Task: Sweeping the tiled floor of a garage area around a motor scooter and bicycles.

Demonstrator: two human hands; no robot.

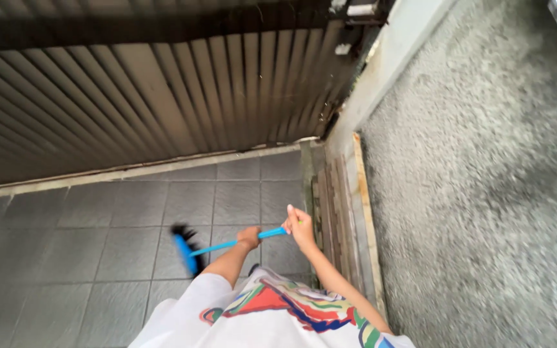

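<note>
The left hand [249, 238] is curled around the middle of a blue broom handle [233, 245], fingers wrapped tight about the shaft, while the right hand [300, 227] grips the handle's upper end, fingers folded over it and one fingertip raised at the top. The handle slants from the right hand down toward nine o'clock, ending in a blue broom head with dark bristles [185, 248], which is blurred and sits on or just above the grey tiled floor [98, 258]; whether the bristles touch the tiles cannot be told. Both bare forearms run in from six o'clock, above a white shirt printed with red, blue and green shapes [272, 312]. At twelve o'clock a brown corrugated metal gate [162, 90] stands along the far edge of the tiles, with a pale strip [130, 172] at its foot. At three o'clock a rough grey pebbled wall [485, 193] fills the view, and between it and the tiles, just beside the right hand, several weathered wooden planks [336, 206] lean lengthwise. At one o'clock small pale fittings [361, 9] sit near the gate's top corner, too blurred to identify.
</note>
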